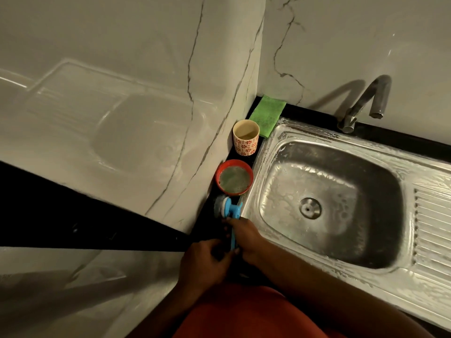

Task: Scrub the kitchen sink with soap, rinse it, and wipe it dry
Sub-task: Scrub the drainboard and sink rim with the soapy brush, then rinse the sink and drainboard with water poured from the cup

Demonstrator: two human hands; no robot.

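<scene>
Two hands on the scrubber [230, 208]: right hand [246, 236] wrapped over its blue plastic handle, left hand [207, 262] curled round the tail end. It lies along the black worktop [202, 230] beside the sudsy steel sink [268, 152], its wiry round head pointing away at the red bowl [219, 172].

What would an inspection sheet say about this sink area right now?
Surface: black counter; steel sink set in it, sudsy film over basin and drainboard.
Job's things: blue-handled scrubber over the counter left of the sink; red bowl of soapy liquid; green cloth in the corner; faucet, not running.
Clutter: patterned cup between bowl and cloth.
Hands: right hand grips the scrubber handle; left hand curled by the handle's end, grip unclear.
Cables: nothing seen.
Surroundings: veined marble-look wall tiles.
</scene>
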